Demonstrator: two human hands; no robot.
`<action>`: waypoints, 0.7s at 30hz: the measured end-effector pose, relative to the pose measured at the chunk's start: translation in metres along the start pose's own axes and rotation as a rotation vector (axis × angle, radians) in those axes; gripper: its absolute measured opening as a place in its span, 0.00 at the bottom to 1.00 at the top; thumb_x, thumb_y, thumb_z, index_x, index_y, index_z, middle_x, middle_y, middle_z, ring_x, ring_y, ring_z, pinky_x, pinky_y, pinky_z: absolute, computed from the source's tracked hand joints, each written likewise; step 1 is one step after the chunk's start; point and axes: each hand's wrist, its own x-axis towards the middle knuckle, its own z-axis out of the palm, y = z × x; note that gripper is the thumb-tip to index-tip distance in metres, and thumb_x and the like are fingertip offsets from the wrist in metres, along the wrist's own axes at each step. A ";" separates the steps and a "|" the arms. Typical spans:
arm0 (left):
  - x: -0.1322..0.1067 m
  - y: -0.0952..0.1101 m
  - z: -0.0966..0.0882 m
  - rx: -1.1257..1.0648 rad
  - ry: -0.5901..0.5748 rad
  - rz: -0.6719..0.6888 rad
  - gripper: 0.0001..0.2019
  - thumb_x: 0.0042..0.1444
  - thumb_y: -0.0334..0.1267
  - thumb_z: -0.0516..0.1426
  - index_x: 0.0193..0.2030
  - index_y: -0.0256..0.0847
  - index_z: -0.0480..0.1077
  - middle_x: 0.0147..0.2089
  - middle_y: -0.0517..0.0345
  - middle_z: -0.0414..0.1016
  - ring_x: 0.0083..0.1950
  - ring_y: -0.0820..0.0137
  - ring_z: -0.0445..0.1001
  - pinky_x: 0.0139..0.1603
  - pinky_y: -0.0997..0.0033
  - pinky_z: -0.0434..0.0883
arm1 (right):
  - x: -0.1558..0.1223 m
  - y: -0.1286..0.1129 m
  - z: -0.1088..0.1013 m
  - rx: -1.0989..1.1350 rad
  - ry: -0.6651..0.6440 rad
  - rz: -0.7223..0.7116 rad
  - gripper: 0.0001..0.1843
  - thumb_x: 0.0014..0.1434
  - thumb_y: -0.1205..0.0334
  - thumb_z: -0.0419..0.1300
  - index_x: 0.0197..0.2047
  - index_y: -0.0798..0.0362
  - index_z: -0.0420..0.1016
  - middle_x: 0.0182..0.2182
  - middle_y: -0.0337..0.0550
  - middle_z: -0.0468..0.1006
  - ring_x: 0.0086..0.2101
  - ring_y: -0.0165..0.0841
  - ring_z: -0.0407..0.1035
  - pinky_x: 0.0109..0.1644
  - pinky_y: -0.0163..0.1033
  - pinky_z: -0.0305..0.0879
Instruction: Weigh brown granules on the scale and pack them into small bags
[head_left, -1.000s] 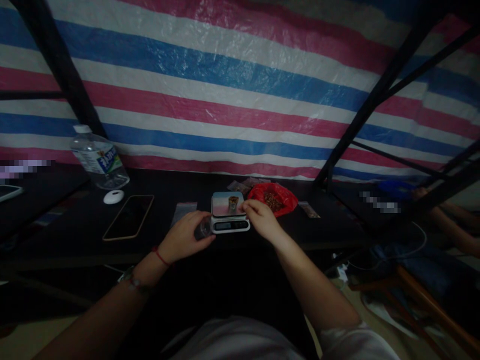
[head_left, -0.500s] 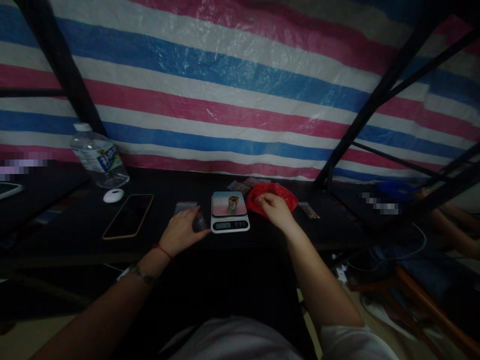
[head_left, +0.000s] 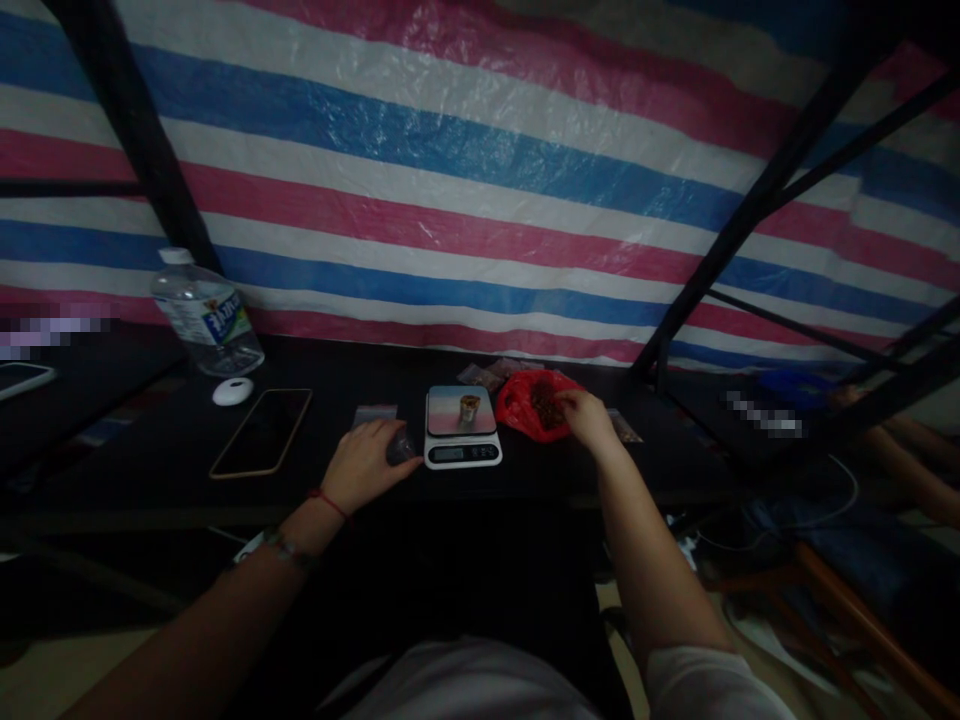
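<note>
A small digital scale (head_left: 462,432) sits on the dark table (head_left: 360,370), with a little cup (head_left: 469,406) of brown bits on its plate. My left hand (head_left: 367,462) rests just left of the scale, fingers curled round a small dark thing (head_left: 400,449) I cannot make out. My right hand (head_left: 589,418) reaches into the open red bag (head_left: 525,408) of brown pieces right of the scale, fingers pinched together at the contents.
A phone (head_left: 261,431) lies face up to the left, with a white round object (head_left: 232,391) and a water bottle (head_left: 208,312) behind it. Small clear packets (head_left: 374,413) lie by the scale. A striped tarp hangs behind. Another person's arm (head_left: 911,440) shows at far right.
My right hand has moved from the scale's plate rightward into the red bag. My left hand has shifted slightly away from the scale's front to its left side.
</note>
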 end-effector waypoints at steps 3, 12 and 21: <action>0.000 0.002 0.001 -0.042 0.030 0.016 0.28 0.52 0.57 0.56 0.53 0.38 0.69 0.52 0.44 0.74 0.54 0.52 0.71 0.54 0.53 0.67 | -0.003 -0.010 0.005 0.100 0.018 -0.014 0.14 0.55 0.67 0.55 0.41 0.54 0.80 0.39 0.48 0.81 0.41 0.39 0.75 0.50 0.45 0.68; -0.001 0.005 0.006 -0.186 0.066 0.013 0.32 0.50 0.58 0.58 0.56 0.37 0.68 0.53 0.43 0.74 0.53 0.53 0.72 0.55 0.53 0.68 | -0.022 -0.090 0.072 0.209 -0.102 -0.253 0.30 0.49 0.58 0.66 0.56 0.56 0.70 0.51 0.54 0.74 0.53 0.43 0.67 0.59 0.50 0.59; 0.000 0.007 0.007 -0.322 0.109 -0.014 0.29 0.49 0.54 0.60 0.54 0.40 0.69 0.51 0.47 0.75 0.52 0.56 0.73 0.54 0.54 0.69 | -0.001 -0.094 0.102 0.203 -0.052 -0.191 0.17 0.46 0.58 0.67 0.41 0.53 0.77 0.41 0.47 0.79 0.47 0.42 0.69 0.56 0.50 0.60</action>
